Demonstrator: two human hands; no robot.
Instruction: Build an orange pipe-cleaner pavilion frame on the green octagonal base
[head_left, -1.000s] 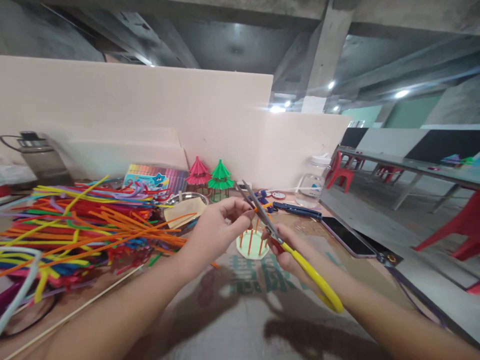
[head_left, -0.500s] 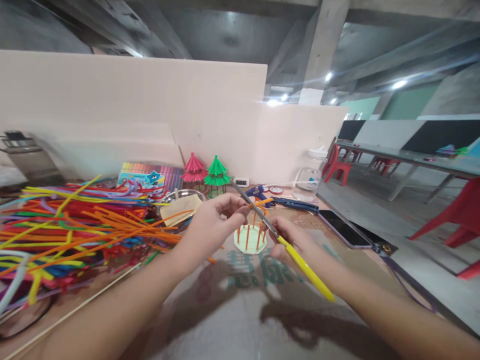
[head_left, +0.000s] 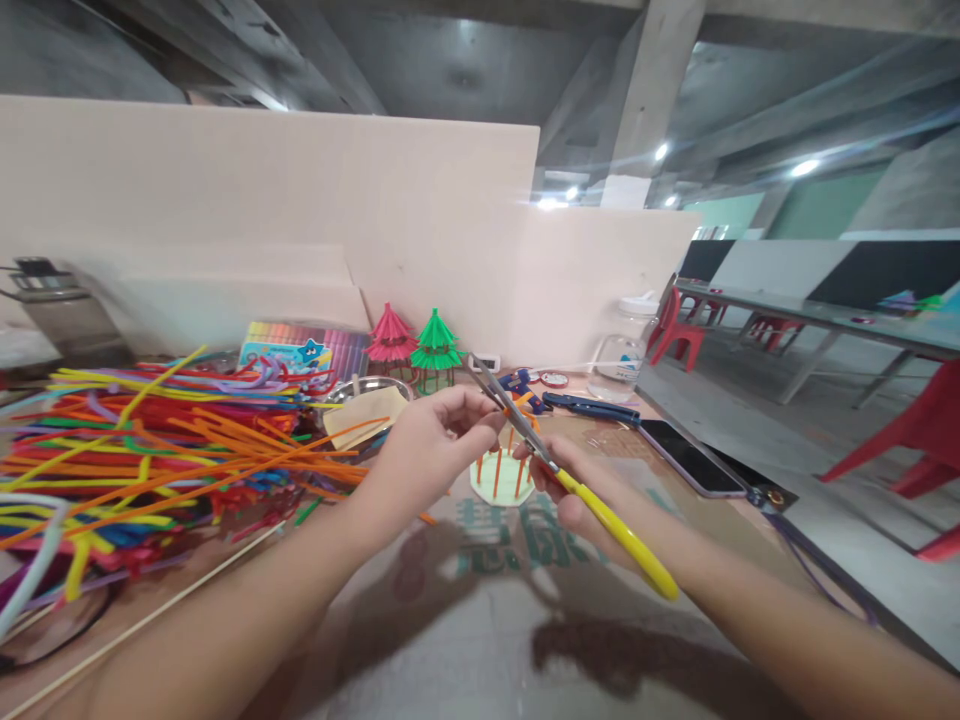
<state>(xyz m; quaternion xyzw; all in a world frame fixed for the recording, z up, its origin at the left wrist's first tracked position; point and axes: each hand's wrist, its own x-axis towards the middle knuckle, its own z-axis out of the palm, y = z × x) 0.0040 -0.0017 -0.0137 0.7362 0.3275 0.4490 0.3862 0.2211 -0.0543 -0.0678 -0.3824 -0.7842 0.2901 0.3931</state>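
My left hand (head_left: 439, 445) is closed, pinching a short orange pipe cleaner (head_left: 523, 399) between thumb and fingertips. In my right hand (head_left: 574, 480) are scissors with yellow handles (head_left: 619, 535); their metal blades point up and left, slightly apart, across the pipe cleaner by my left fingertips. Whether the blades have cut into it I cannot tell. Behind and below the blades stands a pale green, many-sided base (head_left: 508, 491) with several upright orange posts (head_left: 497, 470); my hands and the scissors partly hide it.
A heap of coloured pipe cleaners (head_left: 172, 450) covers the left side. Pink (head_left: 390, 335) and green (head_left: 436, 342) pagoda-like models stand behind, near a marker set (head_left: 300, 350) and metal bowl (head_left: 382, 384). To the right are a glue gun (head_left: 521, 382), phone (head_left: 690, 458) and clear bottle (head_left: 622, 350).
The scissor blades are a little further apart, and the orange pipe cleaner's end sits at a steeper angle. Both hands stay nearly in place.
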